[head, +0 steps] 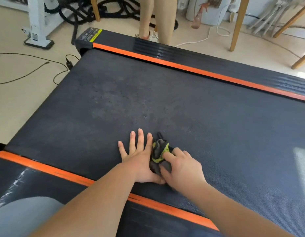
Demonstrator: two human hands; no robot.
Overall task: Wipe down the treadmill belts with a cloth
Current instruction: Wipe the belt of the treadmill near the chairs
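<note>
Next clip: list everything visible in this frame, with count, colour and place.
treadmill belt: one, dark grey, fills the middle
stripes: two, orange, along the belt's far and near edges
cloth: one, grey and yellow-green, bunched on the belt between the hands
ropes: one pile, black, floor at top left
cables: several, black, floor at left
cord: one, white, floor beyond the treadmill
spray bottle: one, clear with reddish trigger, floor at top
wooden legs: several, tan, top right
another person's legs: two, beyond the treadmill
left hand: one, flat on the belt beside the cloth
right hand: one, grips the cloth
</note>
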